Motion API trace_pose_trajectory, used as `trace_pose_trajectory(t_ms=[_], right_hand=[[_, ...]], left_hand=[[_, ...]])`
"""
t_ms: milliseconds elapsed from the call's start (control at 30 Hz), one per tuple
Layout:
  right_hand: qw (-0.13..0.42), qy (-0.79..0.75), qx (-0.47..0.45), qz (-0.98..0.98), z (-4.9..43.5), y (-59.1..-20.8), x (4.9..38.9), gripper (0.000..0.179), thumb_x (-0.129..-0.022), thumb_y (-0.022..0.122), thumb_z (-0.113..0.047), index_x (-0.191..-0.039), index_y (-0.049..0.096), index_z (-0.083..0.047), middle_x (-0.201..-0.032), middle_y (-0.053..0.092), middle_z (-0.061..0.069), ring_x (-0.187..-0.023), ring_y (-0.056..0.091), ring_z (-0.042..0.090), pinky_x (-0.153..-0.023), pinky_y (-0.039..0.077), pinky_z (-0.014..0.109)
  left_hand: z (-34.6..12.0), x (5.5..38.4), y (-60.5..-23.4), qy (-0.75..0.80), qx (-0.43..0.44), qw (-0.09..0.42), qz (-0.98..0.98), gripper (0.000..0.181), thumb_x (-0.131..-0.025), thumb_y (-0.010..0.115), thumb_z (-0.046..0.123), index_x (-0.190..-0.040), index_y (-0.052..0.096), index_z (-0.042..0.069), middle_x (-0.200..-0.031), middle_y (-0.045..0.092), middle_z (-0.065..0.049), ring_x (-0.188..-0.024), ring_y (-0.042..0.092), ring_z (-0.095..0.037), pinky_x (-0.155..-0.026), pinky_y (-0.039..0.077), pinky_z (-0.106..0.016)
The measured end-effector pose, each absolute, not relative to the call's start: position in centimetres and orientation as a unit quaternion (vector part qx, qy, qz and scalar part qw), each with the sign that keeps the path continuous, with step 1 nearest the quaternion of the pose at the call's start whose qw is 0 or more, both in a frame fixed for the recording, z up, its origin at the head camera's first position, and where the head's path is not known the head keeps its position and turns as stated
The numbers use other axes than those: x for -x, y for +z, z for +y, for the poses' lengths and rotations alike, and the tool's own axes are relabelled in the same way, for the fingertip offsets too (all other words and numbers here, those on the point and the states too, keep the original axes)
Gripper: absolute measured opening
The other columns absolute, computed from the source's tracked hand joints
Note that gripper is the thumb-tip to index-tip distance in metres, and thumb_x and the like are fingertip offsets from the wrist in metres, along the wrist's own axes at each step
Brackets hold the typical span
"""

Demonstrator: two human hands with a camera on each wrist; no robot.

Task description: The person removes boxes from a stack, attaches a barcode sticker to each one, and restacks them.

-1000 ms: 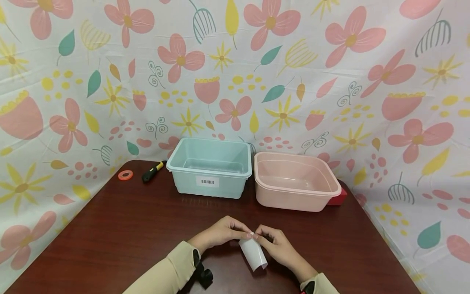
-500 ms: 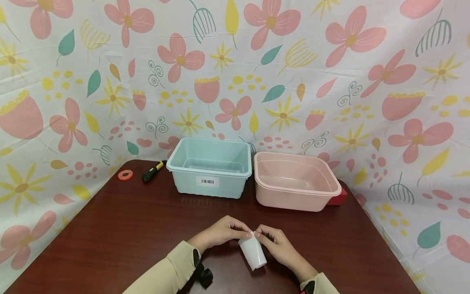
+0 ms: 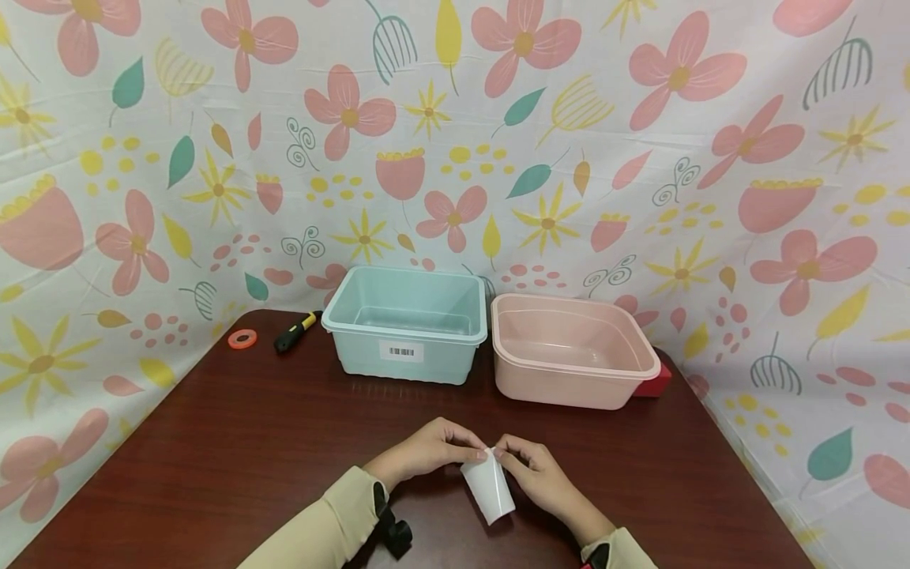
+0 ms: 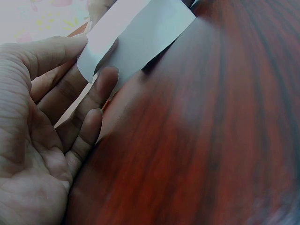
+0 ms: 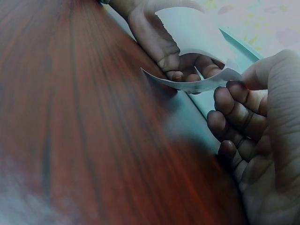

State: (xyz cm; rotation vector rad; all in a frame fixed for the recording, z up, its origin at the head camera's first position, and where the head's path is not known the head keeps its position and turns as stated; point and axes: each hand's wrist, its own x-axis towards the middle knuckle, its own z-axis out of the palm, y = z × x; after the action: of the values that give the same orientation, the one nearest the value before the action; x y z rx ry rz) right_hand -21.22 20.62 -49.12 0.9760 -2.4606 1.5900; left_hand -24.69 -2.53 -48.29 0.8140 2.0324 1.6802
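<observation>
A small glossy white piece of paper (image 3: 489,488) hangs curved between the two hands, low in the middle of the head view. At its upper left corner, the thumb and forefinger of my left hand (image 3: 434,450) pinch it. My right hand (image 3: 540,478) pinches the upper edge close beside, the fingertips of both hands nearly meeting. In the left wrist view the paper (image 4: 145,40) bends away from the left hand (image 4: 28,136), its lower fingers loosely bent. The right wrist view has the curled paper (image 5: 192,30) between the right thumb and forefinger, with one edge looking jagged.
On the dark wooden table (image 3: 235,450) stand a light blue bin (image 3: 405,359) with a barcode label and a pink basin (image 3: 569,387). A red object (image 3: 652,385) is partly behind the basin. An orange ring (image 3: 243,339) and a yellow-black handled tool (image 3: 295,333) lie back left.
Both hands stay in place. The paper's lower end curled under more about half a second ago and now hangs flatter, its free end shifted slightly left.
</observation>
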Motion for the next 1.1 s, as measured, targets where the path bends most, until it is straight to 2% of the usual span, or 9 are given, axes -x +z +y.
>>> trace_pose_trajectory(t_ms=[167,300,500,600,767,1100], right_hand=[[0.024,0.51,-0.281,-0.813,20.6,-49.1,21.2,0.014,-0.103,0.056,-0.01,-0.096,0.068,-0.012,-0.089,0.069,0.0,-0.081,0.06,0.007,-0.07,0.05,0.026],[0.029,0.519,-0.231,-0.822,20.3,-48.6,20.9,0.014,-0.103,0.056,-0.008,-0.094,0.067,-0.009,-0.078,0.064,0.005,-0.069,0.056,0.007,-0.061,0.048,0.024],[0.049,0.567,-0.149,-0.809,20.1,-47.3,20.5,0.015,-0.101,0.057,-0.006,-0.089,0.066,-0.006,-0.064,0.053,0.007,-0.054,0.047,0.008,-0.047,0.04,0.023],[0.052,0.596,-0.121,-0.792,20.4,-48.4,21.2,0.015,-0.101,0.058,-0.01,-0.088,0.065,-0.007,-0.065,0.053,0.006,-0.054,0.048,0.011,-0.047,0.04,0.024],[0.054,0.608,-0.102,-0.786,20.3,-48.3,21.2,0.016,-0.101,0.059,-0.013,-0.088,0.065,-0.007,-0.069,0.056,0.01,-0.057,0.052,0.016,-0.05,0.043,0.025],[0.075,0.636,-0.049,-0.767,20.4,-48.2,21.4,0.015,-0.102,0.059,-0.013,-0.095,0.066,-0.002,-0.073,0.057,0.012,-0.063,0.054,0.018,-0.054,0.047,0.028]], left_hand=[[-2.5,24.8,-48.5,0.598,-0.299,0.182,0.721,0.018,-0.091,0.074,0.022,-0.101,0.079,0.007,-0.093,0.075,0.003,-0.079,0.063,-0.005,-0.067,0.052,-0.022],[-2.5,24.9,-48.5,0.611,-0.292,0.179,0.714,0.019,-0.091,0.074,0.018,-0.102,0.078,0.003,-0.094,0.074,0.001,-0.08,0.063,-0.007,-0.068,0.052,-0.023],[-2.5,24.9,-48.3,0.61,-0.278,0.154,0.726,0.016,-0.091,0.074,0.016,-0.1,0.079,0.004,-0.094,0.073,0.002,-0.074,0.059,-0.007,-0.064,0.049,-0.023],[-2.5,24.9,-48.3,0.608,-0.277,0.149,0.729,0.017,-0.091,0.074,0.018,-0.101,0.079,0.005,-0.095,0.073,0.003,-0.075,0.06,-0.007,-0.063,0.05,-0.024],[-2.5,24.9,-48.4,0.607,-0.275,0.144,0.731,0.016,-0.09,0.074,0.018,-0.1,0.079,0.006,-0.095,0.074,0.002,-0.077,0.061,-0.008,-0.063,0.05,-0.025],[-2.5,25.1,-48.6,0.611,-0.274,0.139,0.729,0.014,-0.091,0.074,0.018,-0.098,0.078,0.007,-0.092,0.074,0.001,-0.073,0.061,-0.012,-0.061,0.05,-0.025]])
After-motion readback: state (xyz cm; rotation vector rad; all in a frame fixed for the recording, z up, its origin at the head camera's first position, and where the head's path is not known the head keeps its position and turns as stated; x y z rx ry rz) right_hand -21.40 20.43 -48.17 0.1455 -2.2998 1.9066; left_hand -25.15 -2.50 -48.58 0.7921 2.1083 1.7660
